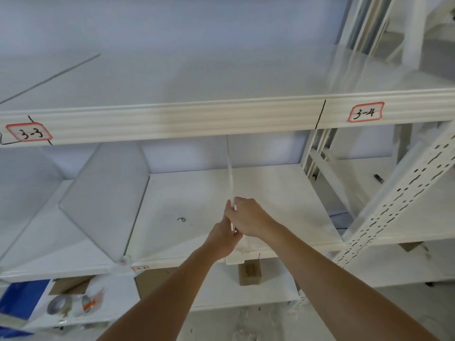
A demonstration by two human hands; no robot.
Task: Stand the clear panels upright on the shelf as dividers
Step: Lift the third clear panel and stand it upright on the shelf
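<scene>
A clear panel (230,175) stands edge-on on the white middle shelf (283,205), running from the front lip toward the back wall. My left hand (222,239) and my right hand (248,217) both grip its front edge, pressed together just above the shelf's front lip. A second clear panel (103,200) stands upright to the left on the same shelf, with a white clip (125,260) at its front foot. More clear panels (344,70) lean on the upper shelf at the right.
The upper shelf beam (197,121) carries the labels 3-3 (29,132) and 3-4 (366,112). A perforated white upright (398,200) stands at the right. On the lower shelf are a small cardboard box (249,271), tape rolls (59,305) and a blue box (22,297).
</scene>
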